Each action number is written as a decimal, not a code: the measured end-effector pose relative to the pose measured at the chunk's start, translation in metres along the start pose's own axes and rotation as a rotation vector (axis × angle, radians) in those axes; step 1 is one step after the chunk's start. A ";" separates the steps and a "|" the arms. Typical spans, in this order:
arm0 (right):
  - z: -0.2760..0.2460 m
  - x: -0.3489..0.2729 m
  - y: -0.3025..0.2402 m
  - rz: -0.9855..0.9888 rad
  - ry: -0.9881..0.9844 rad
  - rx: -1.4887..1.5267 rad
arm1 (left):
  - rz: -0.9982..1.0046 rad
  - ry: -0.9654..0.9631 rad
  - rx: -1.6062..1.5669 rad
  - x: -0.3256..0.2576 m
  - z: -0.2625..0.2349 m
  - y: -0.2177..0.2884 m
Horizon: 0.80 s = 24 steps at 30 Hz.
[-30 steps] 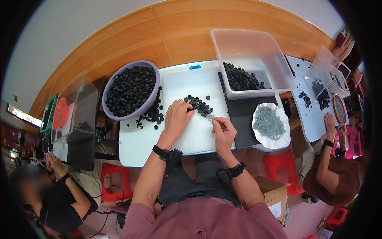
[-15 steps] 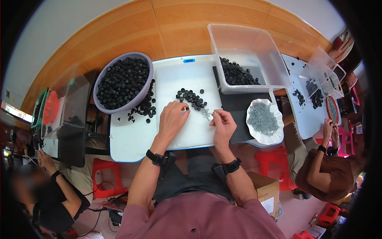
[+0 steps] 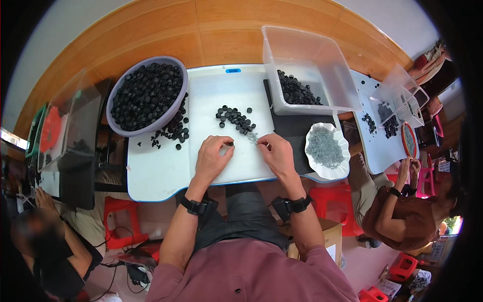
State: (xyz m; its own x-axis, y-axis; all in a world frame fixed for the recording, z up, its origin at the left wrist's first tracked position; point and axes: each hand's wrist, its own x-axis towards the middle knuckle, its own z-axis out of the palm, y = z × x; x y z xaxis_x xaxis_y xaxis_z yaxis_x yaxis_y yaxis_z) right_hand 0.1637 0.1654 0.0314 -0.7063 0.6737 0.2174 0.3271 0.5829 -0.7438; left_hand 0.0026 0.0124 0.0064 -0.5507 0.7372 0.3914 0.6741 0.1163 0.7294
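Over the white table (image 3: 226, 173), my left hand (image 3: 212, 157) pinches a small round black cap (image 3: 230, 144) between thumb and fingertips. My right hand (image 3: 278, 154) has its thumb and forefinger pressed together at the edge of a small heap of thin grey pieces (image 3: 252, 136). Whatever lies between those fingertips is too small to make out. Just beyond both hands is a loose cluster of black caps (image 3: 235, 117).
At left stands a round basin (image 3: 184, 83) heaped with black caps, some spilled beside it. A clear plastic bin (image 3: 327, 63) with black parts sits back right. A white fluted dish (image 3: 344, 146) holds grey pieces. People work at tables on both sides.
My right hand has moved onto the grey heap, fingertips lowered. My left hand, still holding the cap, has drawn back toward me from the cluster. The whole view has shifted slightly.
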 end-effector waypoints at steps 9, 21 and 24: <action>0.004 -0.001 -0.011 0.037 -0.045 -0.269 | 0.014 0.011 0.009 -0.001 -0.002 0.006; -0.010 0.004 -0.013 0.229 -0.058 0.044 | 0.034 0.011 0.015 -0.002 -0.002 0.004; -0.006 0.003 -0.006 0.204 -0.040 0.067 | 0.041 0.005 0.027 -0.001 -0.003 0.005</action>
State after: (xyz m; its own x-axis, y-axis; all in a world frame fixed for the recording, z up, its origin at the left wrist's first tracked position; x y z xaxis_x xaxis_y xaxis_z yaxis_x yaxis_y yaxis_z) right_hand 0.1639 0.1670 0.0401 -0.6547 0.7551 0.0340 0.4238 0.4040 -0.8107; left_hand 0.0049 0.0101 0.0111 -0.5245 0.7385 0.4237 0.7092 0.1036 0.6974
